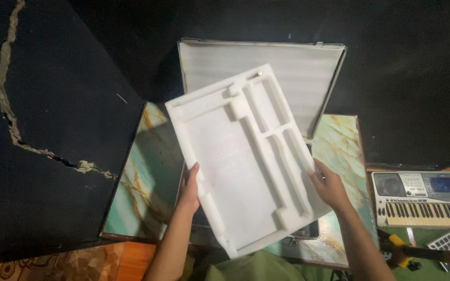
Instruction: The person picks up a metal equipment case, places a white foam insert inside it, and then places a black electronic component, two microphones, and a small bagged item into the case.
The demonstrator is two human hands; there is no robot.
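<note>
A white foam insert [246, 156] with several cut-out compartments is held up and tilted over an open metal case. My left hand [190, 188] grips its left edge, and my right hand [329, 186] grips its right edge. The case lid [298, 67] stands open behind the foam, lined with ribbed white padding. The case's base is mostly hidden under the foam; only a dark strip with a latch [300, 237] shows near the front. A small gold-coloured piece [259, 74] sits at the foam's far corner.
The case rests on a small table with a green and gold marbled top [147, 182]. An electronic keyboard [425, 199] lies at the right. A dark cracked wall [42, 130] stands at left. A yellow-and-black object [399, 252] lies at lower right.
</note>
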